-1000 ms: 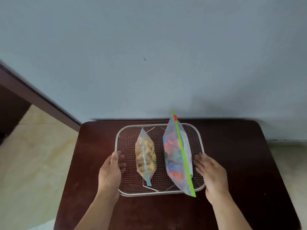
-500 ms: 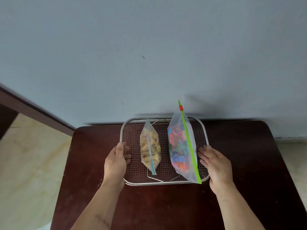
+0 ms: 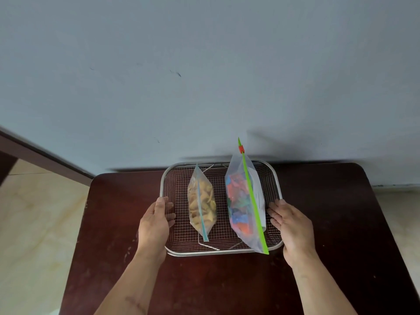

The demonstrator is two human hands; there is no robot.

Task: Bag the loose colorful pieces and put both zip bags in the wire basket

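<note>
Both bags are inside the rectangular stainless wire-mesh basket [image 3: 175, 178], which sits at the far edge of the dark reddish-brown wooden table [image 3: 329, 235], roughly midway along it and close against the pale grey wall [image 3: 204, 64]. The small clear zip bag of beige pieces with a blue seal strip [image 3: 201, 204] stands on edge in the basket's left half. The larger clear zip bag of colourful pieces with a green slider strip and red tab [image 3: 241, 205] stands in the right half, its near corner overhanging the basket's front rim.

My left hand [image 3: 154, 226] is wrapped over the left rim, fingers [image 3: 169, 215] curled inside against the mesh. My right hand [image 3: 293, 226] lies against the right rim, fingers together and only lightly bent; whether they hook under the rim I cannot tell.

Judgement: the bagging appears finished and what remains is seating the basket. To do it well I should keep both hands level and push evenly, since both bags stand loose on edge and a jolt or tilt could tip them. The tall bag's overhanging corner is the weak point; I would nudge it inside the rim before letting go. No loose pieces are visible on the table.
</note>
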